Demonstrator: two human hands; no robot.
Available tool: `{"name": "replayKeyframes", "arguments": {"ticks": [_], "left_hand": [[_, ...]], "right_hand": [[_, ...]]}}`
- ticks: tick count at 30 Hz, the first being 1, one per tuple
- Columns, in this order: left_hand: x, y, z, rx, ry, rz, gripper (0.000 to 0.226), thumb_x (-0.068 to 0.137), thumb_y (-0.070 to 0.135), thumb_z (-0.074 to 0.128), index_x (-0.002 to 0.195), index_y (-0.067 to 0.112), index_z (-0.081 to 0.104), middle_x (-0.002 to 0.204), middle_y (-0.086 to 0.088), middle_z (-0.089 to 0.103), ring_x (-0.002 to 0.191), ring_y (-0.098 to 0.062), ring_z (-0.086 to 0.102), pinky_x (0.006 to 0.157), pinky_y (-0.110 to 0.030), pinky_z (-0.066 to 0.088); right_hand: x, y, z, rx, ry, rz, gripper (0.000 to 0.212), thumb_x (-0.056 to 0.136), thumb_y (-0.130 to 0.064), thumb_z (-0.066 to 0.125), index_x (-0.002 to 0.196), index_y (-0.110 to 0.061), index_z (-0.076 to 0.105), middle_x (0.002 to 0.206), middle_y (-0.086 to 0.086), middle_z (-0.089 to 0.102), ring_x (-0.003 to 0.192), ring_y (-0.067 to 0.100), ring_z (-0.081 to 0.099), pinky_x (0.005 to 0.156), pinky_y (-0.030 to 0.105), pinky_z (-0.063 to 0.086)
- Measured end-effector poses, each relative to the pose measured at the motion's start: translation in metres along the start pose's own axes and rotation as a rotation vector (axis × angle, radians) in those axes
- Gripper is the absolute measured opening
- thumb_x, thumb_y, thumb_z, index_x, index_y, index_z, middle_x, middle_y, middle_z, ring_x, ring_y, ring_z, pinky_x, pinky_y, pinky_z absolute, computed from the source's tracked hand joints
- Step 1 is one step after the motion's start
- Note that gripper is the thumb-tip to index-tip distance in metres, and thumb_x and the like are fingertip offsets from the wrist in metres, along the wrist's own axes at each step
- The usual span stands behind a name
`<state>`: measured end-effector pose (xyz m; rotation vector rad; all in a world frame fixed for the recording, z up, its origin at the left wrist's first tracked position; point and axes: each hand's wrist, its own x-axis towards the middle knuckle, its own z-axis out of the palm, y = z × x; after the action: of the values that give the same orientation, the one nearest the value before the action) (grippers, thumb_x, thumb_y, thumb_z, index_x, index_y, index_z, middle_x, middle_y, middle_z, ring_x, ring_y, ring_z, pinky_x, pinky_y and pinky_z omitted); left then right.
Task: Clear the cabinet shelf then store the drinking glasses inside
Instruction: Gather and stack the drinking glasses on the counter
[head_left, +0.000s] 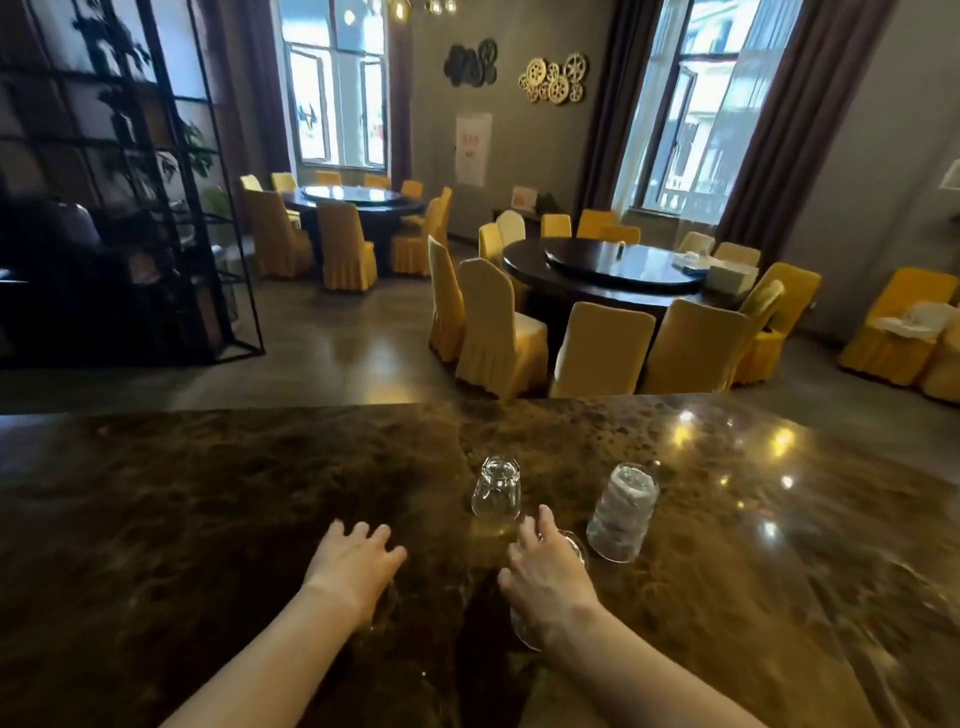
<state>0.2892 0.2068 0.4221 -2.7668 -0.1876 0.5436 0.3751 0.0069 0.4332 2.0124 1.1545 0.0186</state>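
Two clear drinking glasses stand upside down on the dark marble counter: a small rounded glass and a taller textured glass to its right. My right hand lies palm down over a third glass, fingers spread across it, just in front of the two standing ones. My left hand hovers palm down to the left with its fingers apart. A faint glassy outline shows under its wrist, and I cannot tell if it holds anything. No cabinet shelf is in view.
The counter's far edge runs across the view. Beyond it are round dark dining tables ringed by yellow-covered chairs. A black metal shelving frame stands at the left.
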Motion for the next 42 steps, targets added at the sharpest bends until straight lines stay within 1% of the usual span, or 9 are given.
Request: {"name": "replayKeyframes", "arguments": {"ticks": [6, 10, 14, 21, 24, 27, 33, 39, 42], "left_hand": [[0.025, -0.012, 0.004, -0.077, 0.107, 0.038, 0.056, 0.084, 0.032, 0.074, 0.134, 0.025, 0.050, 0.127, -0.001, 0.054, 0.117, -0.022, 0.053, 0.099, -0.037, 0.044], [0.019, -0.023, 0.012, -0.956, 0.342, -0.157, 0.069, 0.058, 0.061, 0.088, 0.112, 0.043, 0.049, 0.104, 0.020, 0.057, 0.092, 0.000, 0.061, 0.077, -0.018, 0.048], [0.022, -0.001, 0.028, -1.611, 0.509, -0.274, 0.080, 0.051, 0.047, 0.093, 0.116, 0.038, 0.047, 0.110, 0.004, 0.063, 0.099, -0.009, 0.064, 0.077, -0.021, 0.049], [0.039, 0.064, 0.036, -1.558, 0.611, -0.282, 0.094, 0.053, 0.026, 0.099, 0.132, 0.033, 0.050, 0.115, 0.004, 0.062, 0.108, -0.012, 0.064, 0.096, -0.030, 0.049], [0.043, 0.080, 0.035, -1.542, 0.628, -0.341, 0.093, 0.048, 0.029, 0.100, 0.125, 0.034, 0.050, 0.112, 0.005, 0.062, 0.104, -0.009, 0.065, 0.095, -0.030, 0.050], [0.045, 0.086, 0.032, -1.467, 0.634, -0.351, 0.092, 0.047, 0.031, 0.100, 0.123, 0.033, 0.048, 0.109, 0.006, 0.060, 0.103, -0.009, 0.063, 0.095, -0.033, 0.050], [0.040, 0.083, 0.012, -1.353, 0.530, -0.319, 0.102, 0.053, 0.070, 0.083, 0.135, 0.035, 0.033, 0.125, 0.013, 0.045, 0.113, -0.006, 0.053, 0.095, -0.036, 0.046], [0.091, 0.043, -0.061, -0.998, 0.705, -0.139, 0.066, 0.077, 0.063, 0.070, 0.134, 0.045, 0.041, 0.130, 0.018, 0.043, 0.117, -0.006, 0.050, 0.092, -0.037, 0.051], [0.142, 0.046, -0.092, -0.664, 0.454, -0.021, 0.083, 0.076, 0.059, 0.074, 0.144, 0.048, 0.029, 0.150, 0.009, 0.036, 0.135, -0.017, 0.039, 0.110, -0.042, 0.037]], "right_hand": [[0.022, 0.024, -0.006, -0.043, 0.046, -0.014, 0.033, 0.098, -0.038, 0.051, 0.115, -0.014, 0.065, 0.115, 0.012, 0.066, 0.107, 0.033, 0.058, 0.091, 0.048, 0.042], [0.008, 0.057, 0.031, 0.637, 0.389, 0.186, 0.052, 0.075, -0.041, 0.072, 0.122, -0.026, 0.056, 0.114, -0.005, 0.060, 0.113, 0.024, 0.048, 0.096, 0.040, 0.036], [-0.022, 0.042, 0.073, 1.528, 0.564, 0.432, 0.072, 0.050, -0.040, 0.088, 0.112, -0.038, 0.051, 0.104, -0.013, 0.059, 0.098, 0.008, 0.059, 0.085, 0.024, 0.049], [-0.017, 0.016, 0.111, 1.938, 0.546, 0.432, 0.075, 0.052, -0.013, 0.099, 0.114, -0.031, 0.060, 0.101, -0.006, 0.074, 0.096, 0.006, 0.070, 0.087, 0.019, 0.052], [-0.007, 0.012, 0.119, 2.020, 0.530, 0.423, 0.077, 0.042, -0.049, 0.095, 0.110, -0.030, 0.064, 0.100, -0.018, 0.074, 0.096, 0.005, 0.069, 0.088, 0.022, 0.050], [0.002, 0.014, 0.132, 1.992, 0.571, 0.450, 0.098, 0.025, -0.087, 0.079, 0.109, -0.039, 0.064, 0.100, -0.024, 0.072, 0.095, 0.002, 0.069, 0.082, 0.014, 0.049], [-0.008, 0.036, 0.137, 1.789, 0.468, 0.303, 0.100, 0.036, -0.066, 0.089, 0.128, -0.057, 0.049, 0.124, -0.039, 0.055, 0.110, -0.012, 0.058, 0.088, 0.000, 0.039], [-0.042, 0.126, 0.132, 1.103, 0.690, 0.345, 0.090, 0.055, -0.021, 0.089, 0.130, -0.047, 0.048, 0.125, -0.023, 0.053, 0.111, 0.008, 0.059, 0.089, 0.024, 0.054], [-0.017, 0.151, 0.111, 0.763, 0.466, 0.185, 0.095, 0.074, -0.026, 0.082, 0.150, -0.040, 0.028, 0.161, -0.009, 0.021, 0.150, 0.026, 0.015, 0.122, 0.043, 0.013]]}}
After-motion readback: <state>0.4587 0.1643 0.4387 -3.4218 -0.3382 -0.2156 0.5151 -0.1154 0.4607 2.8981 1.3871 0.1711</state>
